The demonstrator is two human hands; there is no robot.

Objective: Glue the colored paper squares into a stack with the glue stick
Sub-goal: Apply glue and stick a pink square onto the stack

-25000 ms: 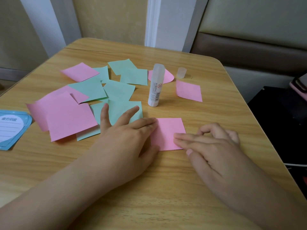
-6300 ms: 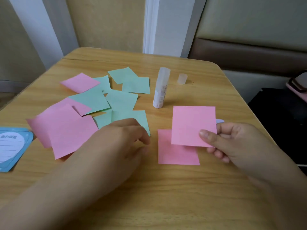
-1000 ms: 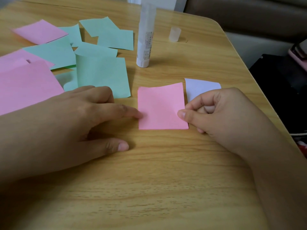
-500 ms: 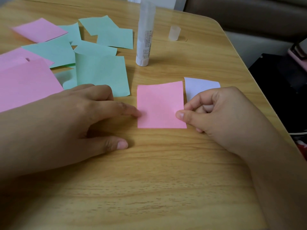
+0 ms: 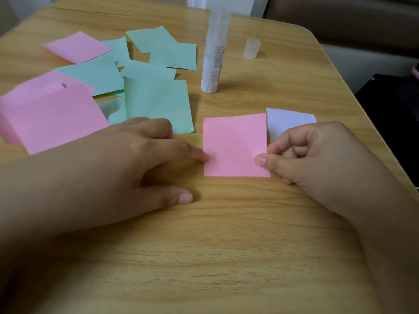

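**Both hands at the pink square**

Your right hand (image 5: 317, 159) is curled, its thumb tip lying on the right edge of the pink square (image 5: 234, 145), low down; the fingers are tucked in under the hand, and you cannot tell whether they pinch the paper from below. Your left hand (image 5: 127, 168) lies flat on the surface (image 5: 226, 245) with loosely stretched fingers, holding nothing; its forefinger tip touches the square's left edge.

The pink square is flat, matte and uncreased, its edges roughly in line with the surface's near edge. Whether more than one sheet lies there cannot be told. Just behind your right hand, touching the square's upper right corner, a pale lilac piece of paper (image 5: 288, 123) peeps out.

Farther off, the glue stick (image 5: 214, 55) stands upright and uncapped, its translucent cap (image 5: 251, 48) near it to the right. To the left lie loose green squares (image 5: 156, 105) and pink squares (image 5: 52, 118), overlapping in a loose scatter.
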